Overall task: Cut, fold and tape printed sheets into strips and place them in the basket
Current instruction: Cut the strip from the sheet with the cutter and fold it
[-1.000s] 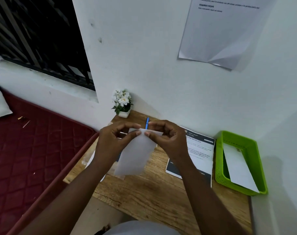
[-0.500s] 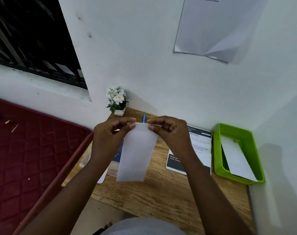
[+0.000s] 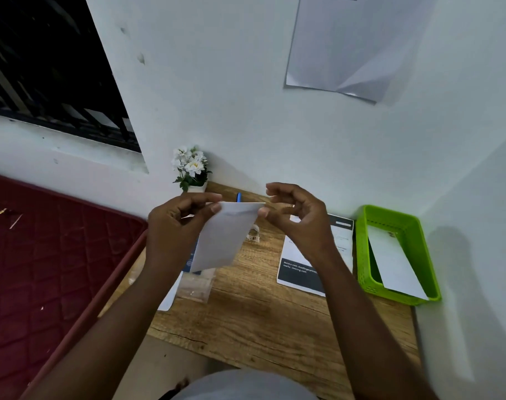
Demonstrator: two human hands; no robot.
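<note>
A wooden worktop [image 3: 260,321] stood against a white wall. The left hand [image 3: 174,226] pinched the top left corner of a folded strip [image 3: 226,235], which hung tilted above the worktop. The right hand [image 3: 298,217] touched the strip's top right corner, fingers loosely curled and partly apart. Further right of that hand, a green basket [image 3: 361,255] held another strip [image 3: 396,261].

Wooden table [image 3: 254,321], flower pot [image 3: 191,172], blue pen [image 3: 239,196], printed sheet [image 3: 301,274], green basket [image 3: 361,255] at right edge
</note>
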